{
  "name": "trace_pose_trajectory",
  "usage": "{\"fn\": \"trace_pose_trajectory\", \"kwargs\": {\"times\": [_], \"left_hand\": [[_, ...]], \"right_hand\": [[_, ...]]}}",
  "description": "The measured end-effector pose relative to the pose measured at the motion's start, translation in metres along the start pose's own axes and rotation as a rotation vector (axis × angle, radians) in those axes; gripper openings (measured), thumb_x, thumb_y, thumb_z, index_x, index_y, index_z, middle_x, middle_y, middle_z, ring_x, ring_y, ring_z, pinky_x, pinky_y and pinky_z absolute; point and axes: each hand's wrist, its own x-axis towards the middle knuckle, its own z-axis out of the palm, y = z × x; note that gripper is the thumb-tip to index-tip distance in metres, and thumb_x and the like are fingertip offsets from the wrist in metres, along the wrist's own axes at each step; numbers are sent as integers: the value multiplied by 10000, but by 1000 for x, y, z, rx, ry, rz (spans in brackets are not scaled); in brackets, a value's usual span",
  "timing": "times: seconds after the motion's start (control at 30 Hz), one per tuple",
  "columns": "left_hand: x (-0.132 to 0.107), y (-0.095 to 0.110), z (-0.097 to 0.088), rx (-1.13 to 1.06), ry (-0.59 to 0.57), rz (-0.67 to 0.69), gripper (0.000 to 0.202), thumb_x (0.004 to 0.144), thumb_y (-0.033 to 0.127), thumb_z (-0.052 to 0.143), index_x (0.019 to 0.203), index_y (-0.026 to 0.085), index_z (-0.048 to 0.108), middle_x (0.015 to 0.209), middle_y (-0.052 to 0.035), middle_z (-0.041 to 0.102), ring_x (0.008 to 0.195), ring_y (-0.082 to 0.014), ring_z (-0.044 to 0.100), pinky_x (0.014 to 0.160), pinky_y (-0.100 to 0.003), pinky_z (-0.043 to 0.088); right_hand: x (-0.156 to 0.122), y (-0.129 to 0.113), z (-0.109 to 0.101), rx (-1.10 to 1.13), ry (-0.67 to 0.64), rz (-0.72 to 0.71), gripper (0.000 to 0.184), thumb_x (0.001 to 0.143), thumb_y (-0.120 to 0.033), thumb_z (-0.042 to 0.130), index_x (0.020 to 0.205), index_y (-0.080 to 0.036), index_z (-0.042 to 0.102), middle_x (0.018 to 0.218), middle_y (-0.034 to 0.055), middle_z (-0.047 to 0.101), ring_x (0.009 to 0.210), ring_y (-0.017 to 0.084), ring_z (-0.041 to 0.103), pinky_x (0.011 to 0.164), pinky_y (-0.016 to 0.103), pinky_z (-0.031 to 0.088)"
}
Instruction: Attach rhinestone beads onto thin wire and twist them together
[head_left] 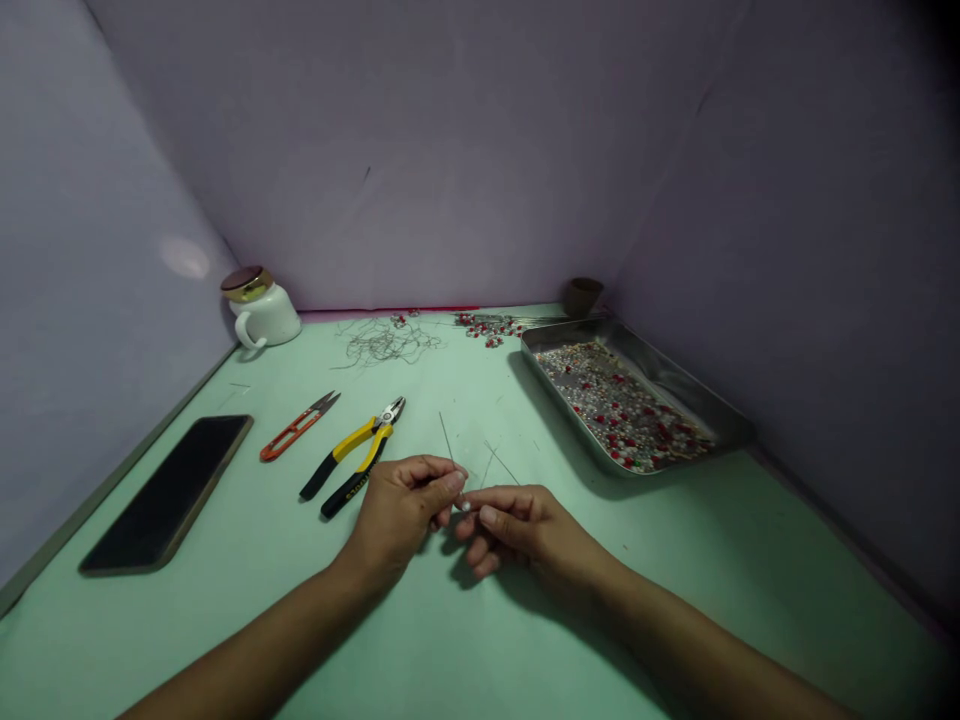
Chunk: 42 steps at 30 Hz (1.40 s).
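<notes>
A small, round, glossy white bead with a pearl-like sheen sits between the two hands, at the tip of the right index finger, over a smooth pale-green tabletop. The left hand has its thumb and index finger pinched together on a thin, straight, dark metal wire that rises stiffly from the fingertips. The right hand has its fingers curled and its thumb close to the bead; whether they grip it cannot be told. More hair-thin wires lie crossed just beyond. To the right, a shiny rectangular metal tray holds a grainy spread of red, white and clear beads; to the left lie steel pliers with yellow-and-black handles.
</notes>
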Motion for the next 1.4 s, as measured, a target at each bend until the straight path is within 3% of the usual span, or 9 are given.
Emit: {"fn": "trace_pose_trajectory", "kwargs": {"times": [0.47, 0.57, 0.67, 0.8, 0.93, 1.0, 1.1, 1.2, 1.4], "left_hand": [[-5, 8, 5, 156, -33, 59, 112, 619, 221, 662, 527, 161, 644, 399, 58, 448, 407, -77, 381, 399, -200, 296], [-2, 6, 3, 233, -42, 111, 119, 659, 230, 633, 564, 165, 663, 452, 37, 508, 454, -101, 455, 447, -213, 358], [3, 5, -4, 431, -69, 293, 177, 709, 225, 599, 550, 169, 654, 571, -5, 605, 556, -130, 546, 545, -235, 410], [4, 0, -15, 793, -120, 671, 250, 792, 199, 528, 569, 155, 632, 562, -19, 576, 535, -120, 519, 539, -240, 379], [-1, -3, -18, 1213, 8, 1187, 283, 804, 142, 469, 545, 160, 582, 528, -24, 503, 531, -142, 423, 510, -281, 299], [-2, 1, -18, 1310, 37, 1309, 262, 790, 128, 466, 549, 170, 561, 565, -30, 502, 574, -159, 405, 553, -303, 315], [-3, 13, -21, 1384, -67, 1279, 188, 771, 108, 465, 623, 167, 563, 702, -48, 539, 696, -187, 429, 737, -389, 370], [-3, 23, -26, 1416, -209, 1204, 148, 732, 64, 463, 701, 155, 575, 808, -61, 548, 787, -202, 435, 881, -473, 325], [-4, 25, -29, 1255, -236, 1162, 170, 708, 79, 456, 608, 153, 571, 782, -57, 532, 751, -190, 430, 829, -473, 353]], "right_hand": [[1, 0, 5, -165, 36, 13, 236, 690, -375, 704, 689, -139, 711, 563, 20, 601, 498, 108, 578, 532, 263, 487], [1, 0, 5, -157, 101, 30, 238, 654, -359, 735, 649, -124, 694, 540, 22, 597, 476, 107, 562, 515, 275, 477], [2, -3, 4, -148, 164, 20, 226, 622, -339, 756, 678, -130, 693, 545, 20, 602, 454, 105, 549, 490, 275, 460], [2, -5, 3, -273, 125, 6, 206, 681, -329, 698, 581, -155, 653, 459, -7, 546, 413, 94, 510, 437, 244, 402], [1, 3, 2, -504, 128, -44, 257, 755, -297, 607, 533, -171, 579, 441, -20, 509, 406, 88, 484, 428, 231, 361], [-1, 7, 1, -611, 112, -82, 263, 788, -282, 563, 547, -177, 563, 454, -22, 508, 416, 90, 483, 437, 231, 361], [-3, 8, 0, -739, 62, -138, 259, 827, -268, 512, 589, -182, 565, 474, -20, 510, 436, 97, 490, 447, 231, 367], [-6, 3, 3, -880, -19, -211, 280, 856, -262, 476, 604, -181, 569, 496, -19, 499, 444, 93, 461, 454, 230, 354], [-14, 1, 12, -1250, -125, -478, 247, 854, -182, 418, 675, -164, 588, 572, 6, 488, 508, 112, 414, 516, 250, 351]]}}
